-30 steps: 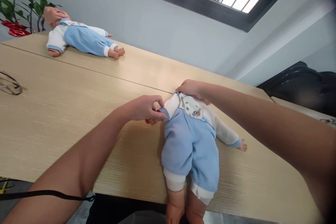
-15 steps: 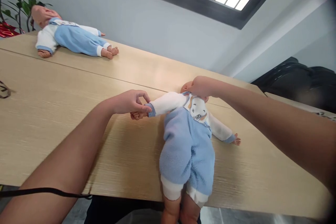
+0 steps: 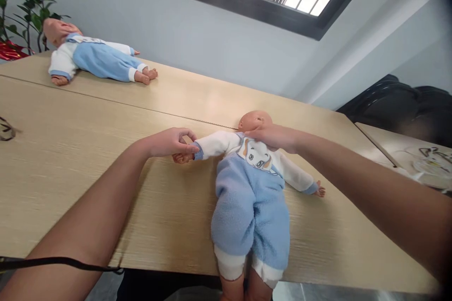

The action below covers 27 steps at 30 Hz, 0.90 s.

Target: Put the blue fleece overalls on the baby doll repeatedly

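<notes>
Legs of the doll (image 3: 252, 197) overhang the desk (image 3: 70, 160) at its near edge. The left grip (image 3: 169, 143) pinches its outstretched cuff; the right grip (image 3: 273, 135) lies flat, unclenched, on its collar. Wide desk surface runs leftward; the second doll (image 3: 95, 59) lies well apart.

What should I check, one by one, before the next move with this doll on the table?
1. Left hand pinches the near doll's wrist at the blue cuff: ok.
2. Right hand lies on its upper chest; real grip: cannot tell.
3. Doll lies on its back on the table: ok.
4. Legs fully supported: not ok, they hang over the near edge.
5. Second doll is far apart at the back: ok.
</notes>
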Motion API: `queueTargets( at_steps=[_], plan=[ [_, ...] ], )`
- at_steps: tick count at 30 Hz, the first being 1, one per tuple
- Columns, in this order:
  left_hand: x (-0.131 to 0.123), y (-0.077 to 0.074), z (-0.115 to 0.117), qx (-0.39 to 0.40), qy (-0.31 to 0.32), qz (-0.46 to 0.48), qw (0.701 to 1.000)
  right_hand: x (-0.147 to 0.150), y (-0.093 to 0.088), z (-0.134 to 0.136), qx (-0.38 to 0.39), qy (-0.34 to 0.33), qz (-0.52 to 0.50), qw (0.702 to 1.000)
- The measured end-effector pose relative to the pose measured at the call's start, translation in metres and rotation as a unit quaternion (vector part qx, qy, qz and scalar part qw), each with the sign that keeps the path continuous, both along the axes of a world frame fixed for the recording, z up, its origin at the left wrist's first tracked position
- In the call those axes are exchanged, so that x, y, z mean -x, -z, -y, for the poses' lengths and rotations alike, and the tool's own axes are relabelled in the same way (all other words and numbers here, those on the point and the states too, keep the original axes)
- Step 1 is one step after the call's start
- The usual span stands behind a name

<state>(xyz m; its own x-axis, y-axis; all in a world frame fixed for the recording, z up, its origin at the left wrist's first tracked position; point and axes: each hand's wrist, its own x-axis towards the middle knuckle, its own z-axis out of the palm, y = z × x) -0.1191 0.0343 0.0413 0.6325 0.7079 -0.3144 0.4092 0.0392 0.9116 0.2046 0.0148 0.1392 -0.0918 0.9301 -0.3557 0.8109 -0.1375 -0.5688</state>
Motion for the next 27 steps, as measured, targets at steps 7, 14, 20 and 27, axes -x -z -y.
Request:
queueTargets(
  at_steps=[7, 14, 20, 27],
  plan=[
    [-0.004, -0.006, 0.006, -0.114, 0.019, -0.135, 0.984, -0.078, 0.028, 0.066, -0.149, 0.016, 0.119, 0.981],
    [-0.007, -0.003, 0.01, -0.221, 0.004, -0.237, 0.946, -0.142, 0.116, 0.137, -0.398, 0.01, 0.107, 0.911],
    [-0.004, 0.009, 0.011, -0.206, 0.014, -0.233, 0.95, -0.101, 0.097, 0.132, -0.302, -0.031, -0.044, 0.952],
    [-0.034, -0.019, 0.022, -0.331, -0.04, -0.286, 0.898, -0.097, 0.077, 0.108, -0.092, -0.059, -0.216, 0.97]
  ],
)
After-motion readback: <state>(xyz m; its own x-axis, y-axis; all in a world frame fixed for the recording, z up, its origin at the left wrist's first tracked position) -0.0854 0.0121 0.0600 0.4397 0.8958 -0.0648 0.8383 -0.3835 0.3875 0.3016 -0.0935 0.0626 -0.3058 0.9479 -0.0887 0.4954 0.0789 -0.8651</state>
